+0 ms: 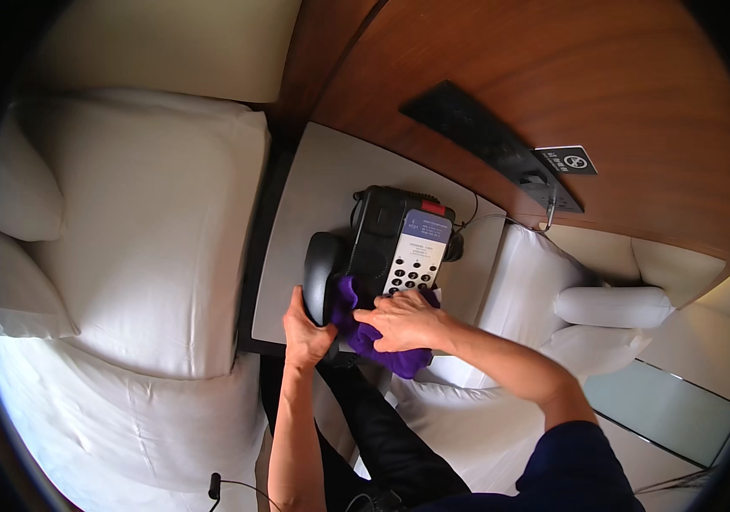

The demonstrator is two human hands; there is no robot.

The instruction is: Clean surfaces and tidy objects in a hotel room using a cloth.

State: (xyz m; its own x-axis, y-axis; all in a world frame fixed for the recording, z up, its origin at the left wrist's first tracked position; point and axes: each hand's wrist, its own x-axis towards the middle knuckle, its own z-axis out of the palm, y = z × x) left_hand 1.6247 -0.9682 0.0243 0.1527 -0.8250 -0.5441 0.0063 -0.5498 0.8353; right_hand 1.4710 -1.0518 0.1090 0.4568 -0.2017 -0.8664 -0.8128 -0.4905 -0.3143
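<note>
A black desk telephone (374,240) with a white keypad panel sits on a grey-topped nightstand (294,205). Its black handset (321,275) is off the cradle, and my left hand (307,333) grips the handset's near end beside the phone's left side. My right hand (403,320) presses a purple cloth (397,361) onto the lower part of the phone, just below the number keys. The cloth bunches under my fingers and reaches left toward the handset. It hides the lower keys and part of the cradle.
Beds with white linen and pillows flank the nightstand, a large pillow (147,237) on the left and a bolster (615,307) on the right. A black socket panel (467,128) is mounted on the wood wall (563,70). A plugged-in cable (551,214) runs from it near a no-smoking sign (567,160).
</note>
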